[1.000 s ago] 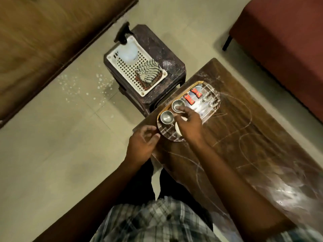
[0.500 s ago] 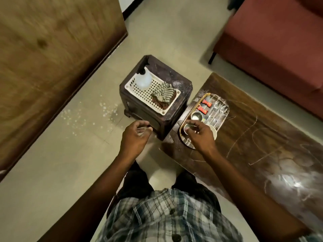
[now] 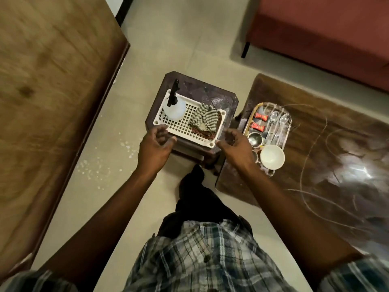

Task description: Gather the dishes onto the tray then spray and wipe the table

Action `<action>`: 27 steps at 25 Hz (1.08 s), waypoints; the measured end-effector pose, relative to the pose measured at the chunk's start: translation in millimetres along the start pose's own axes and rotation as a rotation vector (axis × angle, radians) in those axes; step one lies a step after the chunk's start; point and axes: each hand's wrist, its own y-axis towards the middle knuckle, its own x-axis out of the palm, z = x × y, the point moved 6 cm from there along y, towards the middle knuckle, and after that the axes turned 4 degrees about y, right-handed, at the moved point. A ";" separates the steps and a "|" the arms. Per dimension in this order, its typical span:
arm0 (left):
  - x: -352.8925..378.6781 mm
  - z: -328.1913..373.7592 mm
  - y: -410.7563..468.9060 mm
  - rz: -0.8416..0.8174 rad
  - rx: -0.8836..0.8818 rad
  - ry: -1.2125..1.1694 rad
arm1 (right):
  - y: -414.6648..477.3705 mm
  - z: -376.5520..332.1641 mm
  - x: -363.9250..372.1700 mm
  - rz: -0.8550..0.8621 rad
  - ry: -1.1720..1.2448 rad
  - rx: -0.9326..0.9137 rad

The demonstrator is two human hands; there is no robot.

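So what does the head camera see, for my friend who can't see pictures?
Two empty hands, left and right, reach toward a white basket holding a spray bottle and striped cloth. Right of it, a tray of dishes sits on the wooden table.

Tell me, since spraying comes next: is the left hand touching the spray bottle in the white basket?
Apart. The head view shows the left hand open at the white basket's near corner, with bare lattice between its fingers and the spray bottle.

Plaid shirt (image 3: 202,258) w/ short sleeves, dark blue-green, grey & white checks, buttons down the front. Dark trousers (image 3: 197,199) below. Both arms bare; no watch or rings visible.
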 end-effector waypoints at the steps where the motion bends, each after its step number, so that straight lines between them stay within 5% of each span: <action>1: 0.0 0.3 12.5 0.005 0.004 0.012 | 14.2 -3.6 4.3 0.012 0.003 0.007; 8: 20.7 -26.1 110.8 -0.093 0.001 0.079 | 124.6 -5.9 57.7 0.006 -0.147 0.174; 13: 27.1 -24.0 179.0 -0.097 0.222 0.284 | 160.0 12.8 78.6 0.163 -0.336 0.218; 17: 43.0 -6.7 222.0 -0.268 0.405 0.372 | 168.4 16.4 86.1 0.310 -0.305 0.236; 22: 67.0 6.3 236.9 -0.464 0.547 0.406 | 171.0 13.7 99.6 0.224 -0.377 0.236; 27: 64.4 23.8 218.8 -0.486 0.527 0.347 | 153.6 -7.3 91.1 0.182 -0.054 0.268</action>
